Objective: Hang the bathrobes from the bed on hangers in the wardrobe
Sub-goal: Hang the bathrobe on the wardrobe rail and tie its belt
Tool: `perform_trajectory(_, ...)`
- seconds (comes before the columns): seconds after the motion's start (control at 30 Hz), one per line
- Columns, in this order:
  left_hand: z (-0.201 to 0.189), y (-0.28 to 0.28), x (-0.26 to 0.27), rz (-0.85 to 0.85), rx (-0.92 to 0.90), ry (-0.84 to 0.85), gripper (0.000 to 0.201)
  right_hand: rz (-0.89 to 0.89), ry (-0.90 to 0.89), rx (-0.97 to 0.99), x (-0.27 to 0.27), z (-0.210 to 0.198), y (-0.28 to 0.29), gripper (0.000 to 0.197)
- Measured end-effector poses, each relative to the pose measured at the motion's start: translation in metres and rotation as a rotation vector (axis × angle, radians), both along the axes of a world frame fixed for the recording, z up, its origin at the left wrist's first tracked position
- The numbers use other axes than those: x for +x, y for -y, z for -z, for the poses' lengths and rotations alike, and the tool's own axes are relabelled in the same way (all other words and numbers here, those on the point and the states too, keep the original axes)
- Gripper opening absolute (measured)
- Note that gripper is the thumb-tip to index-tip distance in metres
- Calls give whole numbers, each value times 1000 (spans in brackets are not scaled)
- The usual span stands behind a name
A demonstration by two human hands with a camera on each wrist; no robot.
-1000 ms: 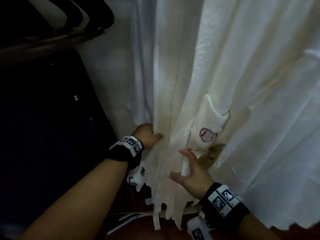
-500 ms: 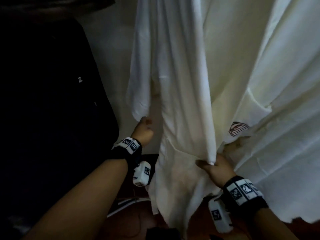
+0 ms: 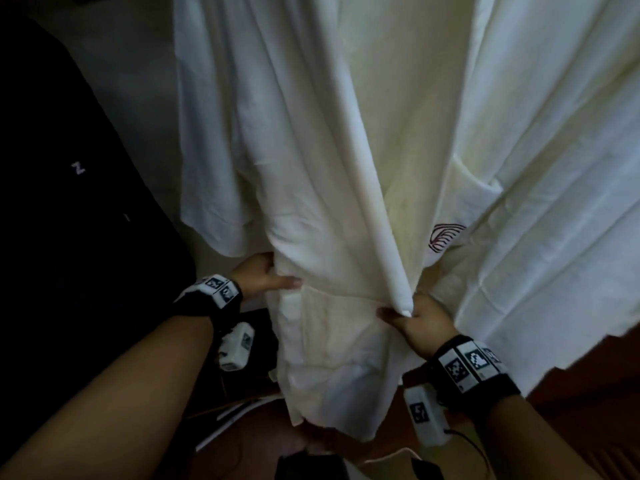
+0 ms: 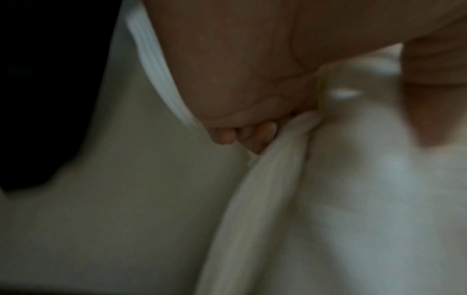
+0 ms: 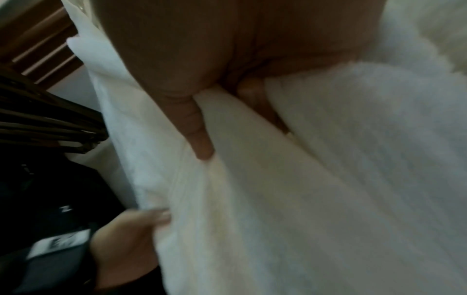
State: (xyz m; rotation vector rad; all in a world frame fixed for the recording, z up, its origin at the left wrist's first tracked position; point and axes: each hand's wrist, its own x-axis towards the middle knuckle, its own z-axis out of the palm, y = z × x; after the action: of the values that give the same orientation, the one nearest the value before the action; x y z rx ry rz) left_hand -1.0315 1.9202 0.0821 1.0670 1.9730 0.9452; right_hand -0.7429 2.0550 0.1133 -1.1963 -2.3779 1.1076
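A white bathrobe hangs in front of me, its top out of the picture. My left hand grips its left side, thumb lying across the cloth, fingers tucked behind the fold. My right hand pinches the lower end of the robe's thick front band between thumb and fingers. A second white bathrobe hangs to the right; a pocket with a red emblem shows beside the band.
A dark garment hangs on the left against a pale wall. Dark hangers show at the left of the right wrist view. The brown wardrobe floor lies below, with pale strips on it.
Both hands have spread apart, drawing the robe's front out flat. The right hand slid down the front band to its lower end. The left hand took the robe's left side.
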Motion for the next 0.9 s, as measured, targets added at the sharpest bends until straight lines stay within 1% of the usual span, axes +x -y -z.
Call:
perform_trajectory(0.03,1,7,-7,3,-38,-66,70,9,37,23,4,0,-4,25)
perform_trajectory(0.07,1,15,-15,-23,-48,-89,74,6,79,51,7,0,-7,24)
perform_trajectory(0.1,1,23,-21,-96,-31,-29,74,-5,114,81,8,0,-10,24)
perform_trajectory(0.13,1,29,-26,-187,36,87,72,-21,139,112,9,-1,-11,25)
perform_trajectory(0.17,0,37,-31,-232,72,148,67,-42,158,142,9,-2,-11,25)
perform_trajectory(0.2,-2,45,-33,-241,103,151,61,-67,168,168,10,-3,-10,25)
perform_trajectory(0.23,-10,51,-33,-229,105,111,52,-95,173,188,10,-4,-8,26)
perform_trajectory(0.27,-15,57,-32,-209,111,26,43,-116,178,204,10,-5,-7,26)
perform_trajectory(0.33,-26,64,-28,-231,105,-245,28,-149,193,241,12,-9,-5,26)
perform_trajectory(0.37,-30,66,-24,-277,113,-371,27,-156,201,248,14,-9,-6,27)
perform_trajectory(0.43,-39,71,-15,-393,206,-627,28,-190,208,257,16,-13,-5,30)
perform_trajectory(0.47,-43,72,-8,-407,259,-758,27,-208,216,260,18,-16,-5,31)
perform_trajectory(0.5,-46,74,-4,-391,301,-845,24,-219,224,261,20,-19,-6,32)
perform_trajectory(0.53,-49,74,1,-369,340,-893,20,-225,229,264,21,-22,-7,32)
perform_trajectory(0.57,-52,75,6,-355,353,-858,18,-224,236,269,23,-24,-9,33)
perform_trajectory(0.6,-52,76,11,-376,355,-782,19,-220,250,269,26,-27,-11,34)
perform_trajectory(0.63,-50,79,15,-425,333,-718,24,-210,266,266,30,-28,-12,35)
perform_trajectory(0.67,-48,82,18,-458,273,-662,28,-202,284,273,33,-30,-14,36)
perform_trajectory(0.73,-47,90,23,-460,88,-565,26,-196,329,294,39,-32,-17,39)
perform_trajectory(0.77,-47,95,25,-455,-14,-553,29,-195,342,304,42,-33,-19,41)
perform_trajectory(0.83,-49,107,26,-451,-213,-574,41,-217,360,318,49,-35,-26,42)
perform_trajectory(0.9,-53,122,30,-465,-319,-576,38,-259,365,316,59,-35,-36,41)
